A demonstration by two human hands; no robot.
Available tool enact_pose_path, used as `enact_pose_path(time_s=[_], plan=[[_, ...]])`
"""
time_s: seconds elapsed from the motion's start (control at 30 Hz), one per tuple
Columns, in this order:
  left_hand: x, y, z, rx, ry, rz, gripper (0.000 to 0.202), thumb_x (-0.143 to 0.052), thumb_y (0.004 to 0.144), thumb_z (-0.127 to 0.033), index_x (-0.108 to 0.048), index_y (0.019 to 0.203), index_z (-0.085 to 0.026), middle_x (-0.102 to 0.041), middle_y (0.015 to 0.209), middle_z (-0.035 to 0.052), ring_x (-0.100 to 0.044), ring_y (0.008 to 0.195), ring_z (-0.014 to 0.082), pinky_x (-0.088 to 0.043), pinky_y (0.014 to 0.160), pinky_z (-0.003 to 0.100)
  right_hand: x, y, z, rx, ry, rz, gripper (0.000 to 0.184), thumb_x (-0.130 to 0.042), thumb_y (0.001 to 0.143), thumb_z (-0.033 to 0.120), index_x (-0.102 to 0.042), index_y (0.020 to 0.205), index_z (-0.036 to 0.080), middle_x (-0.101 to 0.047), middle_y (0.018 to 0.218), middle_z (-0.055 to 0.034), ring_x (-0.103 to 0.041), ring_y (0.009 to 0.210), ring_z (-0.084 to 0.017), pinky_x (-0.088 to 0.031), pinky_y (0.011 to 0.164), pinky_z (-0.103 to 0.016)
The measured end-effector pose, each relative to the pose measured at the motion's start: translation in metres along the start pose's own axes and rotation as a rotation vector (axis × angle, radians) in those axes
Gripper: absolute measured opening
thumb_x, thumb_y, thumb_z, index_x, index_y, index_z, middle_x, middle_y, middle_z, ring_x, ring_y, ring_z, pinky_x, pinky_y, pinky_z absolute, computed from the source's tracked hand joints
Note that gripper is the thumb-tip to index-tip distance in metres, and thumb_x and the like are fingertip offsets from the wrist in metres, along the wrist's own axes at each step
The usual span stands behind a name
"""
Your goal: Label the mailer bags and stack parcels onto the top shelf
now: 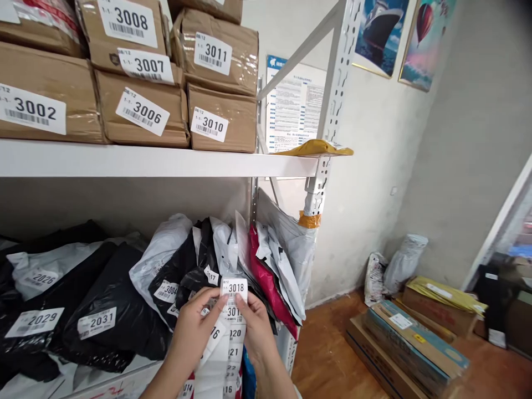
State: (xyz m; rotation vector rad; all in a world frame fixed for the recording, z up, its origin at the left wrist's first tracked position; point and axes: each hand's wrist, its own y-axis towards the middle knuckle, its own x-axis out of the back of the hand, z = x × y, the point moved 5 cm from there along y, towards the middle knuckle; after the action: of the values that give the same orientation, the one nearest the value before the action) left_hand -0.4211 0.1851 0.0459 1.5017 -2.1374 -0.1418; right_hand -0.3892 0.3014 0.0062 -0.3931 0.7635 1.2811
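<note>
My left hand and my right hand meet low in the middle of the view, in front of the lower shelf. Both pinch a white number label reading 3018 by its lower edge, lifting it off a strip of numbered labels that hangs down between my hands. Just behind the label lie black, grey and red plastic mail bags, several of them bearing their own number stickers.
A white shelf board carries taped cardboard boxes numbered 3002 to 3011 and a yellow envelope. Black bags 2029 and 2031 lie lower left. Boxes and bags sit on the wooden floor at right.
</note>
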Motion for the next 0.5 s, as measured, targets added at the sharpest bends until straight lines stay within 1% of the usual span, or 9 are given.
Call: enact_pose_path(time_s=[0.1, 0.13, 0.17, 0.23, 0.3, 0.33, 0.4, 0.43, 0.5], plan=[[-0.003, 0.014, -0.018, -0.001, 0.194, 0.208, 0.045, -0.044, 0.087, -0.057, -0.061, 0.071, -0.019, -0.058, 0.065, 0.001, -0.056, 0.065, 0.0183, -0.042, 0.06, 0.026, 0.006, 0.001, 0.012, 0.083, -0.026, -0.061, 0.04, -0.084, 0.062, 0.042, -0.071, 0.09, 0.017, -0.074, 0.082, -0.0063, -0.066, 0.07, -0.018, -0.052, 0.07, -0.031], [-0.004, 0.022, -0.028, -0.035, 0.3, 0.235, 0.047, -0.04, 0.09, -0.055, -0.061, 0.07, -0.018, -0.057, 0.063, 0.0012, -0.055, 0.062, 0.0178, -0.04, 0.058, 0.027, 0.007, 0.002, 0.015, 0.109, -0.022, -0.067, 0.04, -0.085, 0.062, 0.041, -0.071, 0.091, 0.017, -0.074, 0.083, -0.0057, -0.066, 0.071, -0.017, -0.051, 0.07, -0.03], [-0.005, 0.032, -0.041, -0.093, 0.431, 0.22, 0.046, -0.035, 0.093, -0.051, -0.063, 0.076, -0.018, -0.061, 0.071, 0.0027, -0.057, 0.066, 0.0184, -0.041, 0.06, 0.027, 0.009, 0.004, 0.017, 0.128, -0.006, -0.077, 0.041, -0.085, 0.062, 0.041, -0.07, 0.092, 0.018, -0.074, 0.084, -0.005, -0.066, 0.071, -0.017, -0.051, 0.069, -0.029], [-0.006, 0.055, -0.063, -0.206, 0.739, 0.137, 0.037, -0.033, 0.096, -0.035, -0.063, 0.109, -0.019, -0.063, 0.11, 0.0074, -0.062, 0.088, 0.0218, -0.043, 0.07, 0.029, 0.016, 0.008, 0.018, 0.147, 0.051, -0.121, 0.041, -0.084, 0.062, 0.043, -0.07, 0.091, 0.019, -0.073, 0.08, -0.0028, -0.064, 0.068, -0.015, -0.05, 0.067, -0.028], [-0.006, 0.076, -0.069, -0.163, 1.01, 0.152, 0.043, -0.037, 0.091, -0.019, -0.05, 0.132, -0.021, -0.054, 0.131, 0.0097, -0.061, 0.098, 0.0249, -0.042, 0.07, 0.031, 0.024, 0.012, 0.019, 0.155, 0.095, -0.154, 0.04, -0.085, 0.059, 0.046, -0.07, 0.086, 0.02, -0.071, 0.074, -0.001, -0.062, 0.064, -0.014, -0.049, 0.065, -0.027], [-0.004, 0.084, -0.067, -0.115, 1.08, 0.191, 0.044, -0.04, 0.087, -0.013, -0.054, 0.128, -0.02, -0.058, 0.127, 0.0101, -0.062, 0.096, 0.026, -0.041, 0.068, 0.031, 0.027, 0.013, 0.019, 0.154, 0.101, -0.148, 0.041, -0.085, 0.058, 0.046, -0.069, 0.085, 0.019, -0.071, 0.072, -0.0008, -0.061, 0.063, -0.014, -0.049, 0.065, -0.027], [0.005, 0.091, -0.055, -0.037, 1.115, 0.288, 0.036, -0.044, 0.077, -0.006, -0.069, 0.101, -0.017, -0.068, 0.102, 0.0093, -0.064, 0.087, 0.0262, -0.04, 0.066, 0.031, 0.031, 0.015, 0.019, 0.141, 0.091, -0.111, 0.04, -0.086, 0.058, 0.043, -0.069, 0.086, 0.02, -0.071, 0.075, -0.0015, -0.06, 0.063, -0.013, -0.047, 0.063, -0.026], [0.012, 0.091, -0.048, -0.021, 1.105, 0.325, 0.032, -0.045, 0.073, -0.004, -0.071, 0.086, -0.017, -0.069, 0.092, 0.0081, -0.064, 0.084, 0.0257, -0.04, 0.067, 0.031, 0.031, 0.017, 0.019, 0.133, 0.08, -0.095, 0.04, -0.085, 0.06, 0.042, -0.069, 0.089, 0.02, -0.071, 0.078, -0.0018, -0.059, 0.063, -0.013, -0.046, 0.063, -0.026], [0.026, 0.086, -0.035, -0.02, 1.082, 0.417, 0.031, -0.046, 0.067, -0.001, -0.071, 0.072, -0.019, -0.07, 0.087, 0.0049, -0.064, 0.084, 0.0234, -0.04, 0.07, 0.03, 0.028, 0.024, 0.017, 0.13, 0.055, -0.076, 0.042, -0.083, 0.062, 0.044, -0.068, 0.094, 0.021, -0.071, 0.083, -0.002, -0.058, 0.064, -0.012, -0.043, 0.061, -0.025]])
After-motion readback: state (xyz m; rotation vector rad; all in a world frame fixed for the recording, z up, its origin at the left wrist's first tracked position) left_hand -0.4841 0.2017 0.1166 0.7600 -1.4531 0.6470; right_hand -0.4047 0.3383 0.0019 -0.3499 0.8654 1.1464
